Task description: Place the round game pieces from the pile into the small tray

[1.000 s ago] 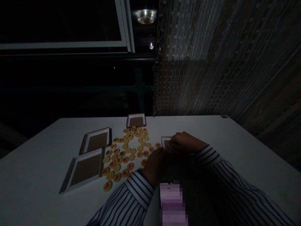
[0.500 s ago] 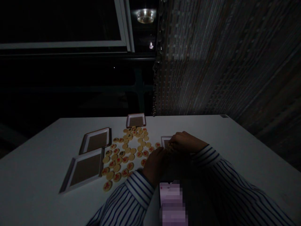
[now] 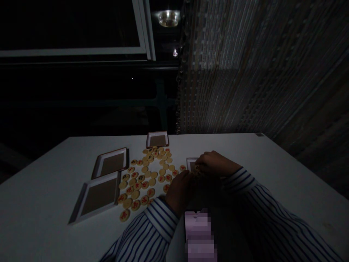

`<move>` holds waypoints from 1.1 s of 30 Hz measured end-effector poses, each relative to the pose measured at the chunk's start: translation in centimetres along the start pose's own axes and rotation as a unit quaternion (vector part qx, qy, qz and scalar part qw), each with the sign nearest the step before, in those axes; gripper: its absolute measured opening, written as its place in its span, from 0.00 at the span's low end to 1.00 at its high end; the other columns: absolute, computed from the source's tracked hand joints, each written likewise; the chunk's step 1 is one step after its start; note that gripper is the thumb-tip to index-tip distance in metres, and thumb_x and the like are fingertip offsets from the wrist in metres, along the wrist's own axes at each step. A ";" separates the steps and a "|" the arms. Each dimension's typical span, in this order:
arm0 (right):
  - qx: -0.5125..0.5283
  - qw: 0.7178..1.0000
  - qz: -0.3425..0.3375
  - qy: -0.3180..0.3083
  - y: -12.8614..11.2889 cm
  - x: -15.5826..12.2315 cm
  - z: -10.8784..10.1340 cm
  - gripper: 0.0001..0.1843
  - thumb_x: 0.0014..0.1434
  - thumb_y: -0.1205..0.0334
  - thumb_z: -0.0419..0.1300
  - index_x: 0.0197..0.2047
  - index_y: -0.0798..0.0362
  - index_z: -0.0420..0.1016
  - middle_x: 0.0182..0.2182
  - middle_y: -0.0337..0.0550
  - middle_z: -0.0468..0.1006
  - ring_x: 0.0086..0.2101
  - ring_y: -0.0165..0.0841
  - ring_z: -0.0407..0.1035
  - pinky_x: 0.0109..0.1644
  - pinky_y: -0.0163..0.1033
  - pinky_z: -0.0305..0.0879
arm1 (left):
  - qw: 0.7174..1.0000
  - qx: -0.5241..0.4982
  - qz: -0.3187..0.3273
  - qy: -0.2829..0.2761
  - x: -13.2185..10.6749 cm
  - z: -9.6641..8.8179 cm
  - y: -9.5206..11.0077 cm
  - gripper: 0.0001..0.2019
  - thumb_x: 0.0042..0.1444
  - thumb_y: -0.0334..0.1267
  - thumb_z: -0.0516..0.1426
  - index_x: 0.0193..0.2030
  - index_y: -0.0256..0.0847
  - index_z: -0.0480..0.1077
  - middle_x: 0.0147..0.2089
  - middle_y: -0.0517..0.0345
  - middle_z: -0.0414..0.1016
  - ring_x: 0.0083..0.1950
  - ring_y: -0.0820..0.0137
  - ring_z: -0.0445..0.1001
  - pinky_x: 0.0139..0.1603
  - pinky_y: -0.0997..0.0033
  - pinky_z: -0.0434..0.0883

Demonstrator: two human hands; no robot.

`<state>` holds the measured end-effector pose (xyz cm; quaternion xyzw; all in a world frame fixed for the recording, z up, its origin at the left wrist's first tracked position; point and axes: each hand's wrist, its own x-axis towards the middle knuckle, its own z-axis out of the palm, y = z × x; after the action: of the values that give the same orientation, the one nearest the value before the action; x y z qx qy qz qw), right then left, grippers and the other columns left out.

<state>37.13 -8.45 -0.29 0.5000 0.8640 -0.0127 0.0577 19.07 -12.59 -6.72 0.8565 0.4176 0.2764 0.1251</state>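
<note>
Several round tan game discs [image 3: 147, 174] with red or black characters lie scattered on a white table [image 3: 40, 203]. My right hand [image 3: 215, 163] curls over a small white-rimmed tray [image 3: 191, 161], fingertips pinched at a disc there. My left hand [image 3: 178, 191] rests with bent fingers just left of that tray, touching the nearest discs; what its fingers hold is hidden. Both arms wear striped sleeves.
Three more shallow white-rimmed trays lie on the table: one at the back [image 3: 157, 139], two at the left [image 3: 111, 162] [image 3: 98, 195]. A blurred pale object [image 3: 199, 233] sits close under my chest. A beaded curtain [image 3: 245, 65] hangs behind; the room is dark.
</note>
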 end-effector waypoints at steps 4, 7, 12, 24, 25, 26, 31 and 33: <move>-0.011 1.000 0.004 0.027 0.0 0.0 -0.1 0.15 0.57 0.60 0.48 0.39 0.51 0.74 0.37 0.46 0.76 0.38 0.35 0.68 0.41 0.36 0.56 | 1.000 -0.009 0.010 0.009 -0.1 0.5 -0.5 0.11 0.55 0.33 0.51 0.46 0.41 0.66 0.47 0.51 0.71 0.50 0.66 0.69 0.51 0.62 0.68; -0.023 0.999 0.011 0.039 -0.2 0.1 -0.2 0.15 0.58 0.60 0.46 0.39 0.52 0.74 0.37 0.47 0.76 0.38 0.35 0.68 0.41 0.37 0.56 | 0.999 -0.016 0.019 0.027 -0.2 0.9 -0.9 0.12 0.55 0.33 0.51 0.47 0.41 0.66 0.49 0.50 0.70 0.52 0.65 0.68 0.52 0.59 0.68; -0.030 0.997 0.016 0.063 -0.5 0.1 -0.6 0.15 0.58 0.61 0.46 0.37 0.52 0.73 0.37 0.45 0.76 0.38 0.35 0.68 0.40 0.37 0.56 | 0.998 -0.031 0.010 0.059 0.0 0.3 -0.8 0.12 0.54 0.33 0.52 0.45 0.40 0.67 0.49 0.50 0.69 0.53 0.65 0.67 0.53 0.60 0.67; -0.034 0.995 0.014 0.090 -1.3 2.7 -2.0 0.16 0.57 0.62 0.46 0.42 0.52 0.73 0.37 0.47 0.76 0.39 0.36 0.69 0.41 0.37 0.57 | 0.993 -0.057 -0.067 0.073 0.5 -6.5 -2.9 0.13 0.52 0.35 0.53 0.45 0.39 0.69 0.47 0.51 0.72 0.49 0.66 0.69 0.52 0.63 0.66; -0.036 0.995 0.012 0.094 -1.3 3.4 -2.2 0.16 0.58 0.62 0.46 0.42 0.52 0.73 0.38 0.47 0.76 0.40 0.36 0.69 0.41 0.37 0.58 | 0.992 -0.054 -0.080 0.079 0.9 -7.5 -3.7 0.13 0.53 0.36 0.53 0.45 0.39 0.69 0.46 0.52 0.73 0.48 0.66 0.70 0.52 0.64 0.67; -0.038 0.995 0.011 0.095 -1.5 4.1 -2.5 0.16 0.58 0.62 0.46 0.42 0.52 0.73 0.38 0.48 0.76 0.40 0.37 0.69 0.41 0.38 0.58 | 0.990 -0.049 -0.101 0.089 1.2 -8.5 -4.7 0.13 0.53 0.37 0.52 0.45 0.39 0.69 0.46 0.52 0.73 0.48 0.66 0.70 0.52 0.64 0.66; -0.038 0.995 0.013 0.090 -2.7 8.4 -2.9 0.17 0.59 0.62 0.45 0.42 0.54 0.72 0.40 0.50 0.75 0.42 0.37 0.68 0.43 0.37 0.57 | 0.975 -0.024 -0.209 0.071 2.9 -12.4 -10.3 0.17 0.54 0.41 0.50 0.48 0.35 0.67 0.46 0.50 0.74 0.46 0.67 0.72 0.49 0.69 0.67; -0.029 0.995 0.025 0.087 -3.3 10.2 -2.7 0.17 0.59 0.62 0.45 0.44 0.54 0.72 0.41 0.51 0.75 0.42 0.36 0.68 0.43 0.37 0.57 | 0.970 -0.001 -0.238 0.053 3.3 -13.2 -12.0 0.19 0.54 0.41 0.50 0.49 0.33 0.67 0.45 0.47 0.74 0.45 0.66 0.72 0.47 0.69 0.67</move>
<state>29.01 -1.09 1.16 0.5191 0.8528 0.0569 -0.0030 5.37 -2.77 0.00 0.7161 0.6153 0.2846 0.1660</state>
